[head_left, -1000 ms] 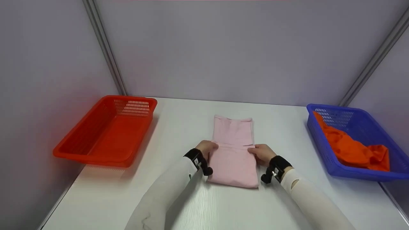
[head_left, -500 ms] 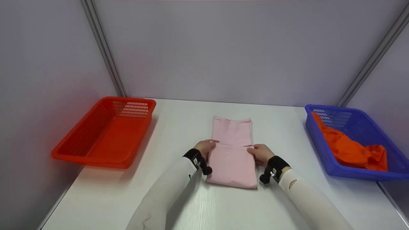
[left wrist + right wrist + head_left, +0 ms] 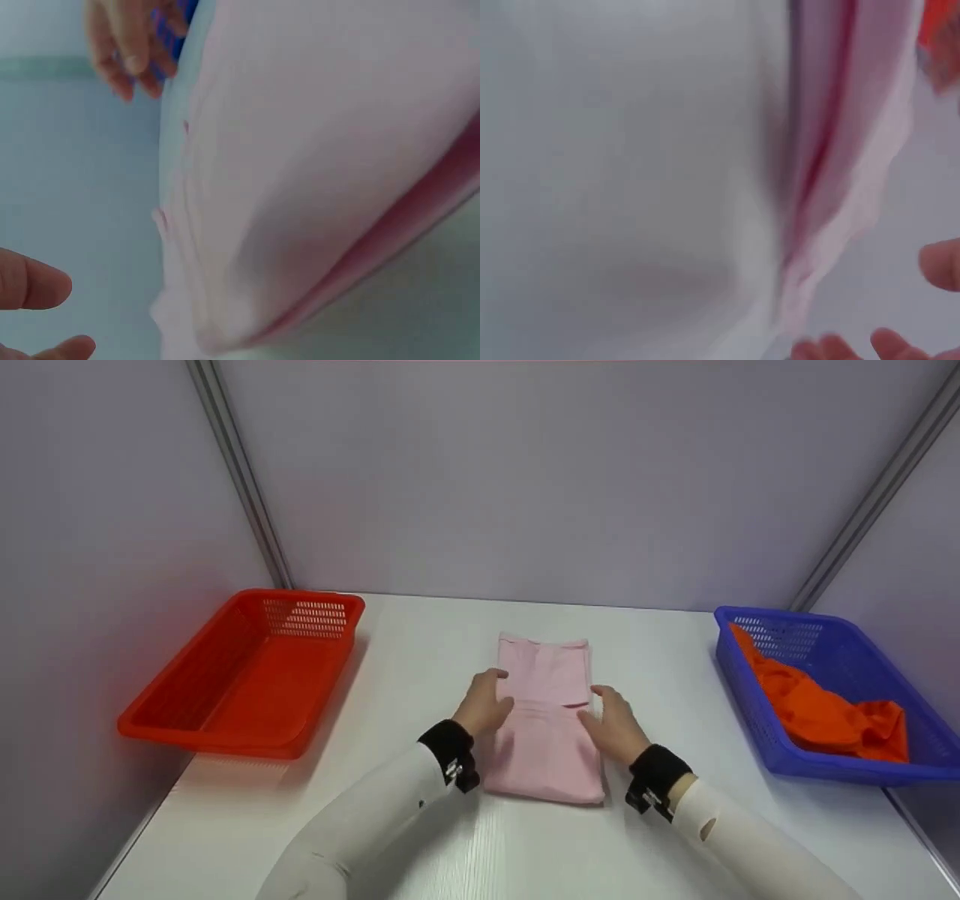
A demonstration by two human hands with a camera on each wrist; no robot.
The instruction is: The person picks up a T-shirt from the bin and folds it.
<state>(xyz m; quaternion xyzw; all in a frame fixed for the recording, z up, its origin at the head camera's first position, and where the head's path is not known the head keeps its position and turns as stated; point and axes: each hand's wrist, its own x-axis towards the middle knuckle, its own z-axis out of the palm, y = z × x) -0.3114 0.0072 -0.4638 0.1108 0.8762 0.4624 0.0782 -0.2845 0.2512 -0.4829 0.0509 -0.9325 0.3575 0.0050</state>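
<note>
A pink folded garment (image 3: 546, 754) lies flat on the white table, its near half doubled over and its far part a thinner panel. My left hand (image 3: 484, 703) hovers at its left edge, thumb and fingers spread and holding nothing. On the opposite side, my right hand (image 3: 616, 727) is likewise spread beside the right edge, near the crosswise fold. The left wrist view has the layered edge of the pink cloth (image 3: 315, 135) close up, fingers apart from it. In the right wrist view, the cloth's stacked side (image 3: 855, 112) stands near my loose fingertips (image 3: 939, 264).
A red plastic basket (image 3: 217, 733) stands at the left on the table (image 3: 420, 637). At the right is a blue basket (image 3: 847, 776) with an orange cloth (image 3: 817, 709) inside. Pale panels (image 3: 540, 480) wall in the back and both sides.
Both hands have let go of the pink garment's folded edge and risen off it with their fingers spreading. The garment stays in place.
</note>
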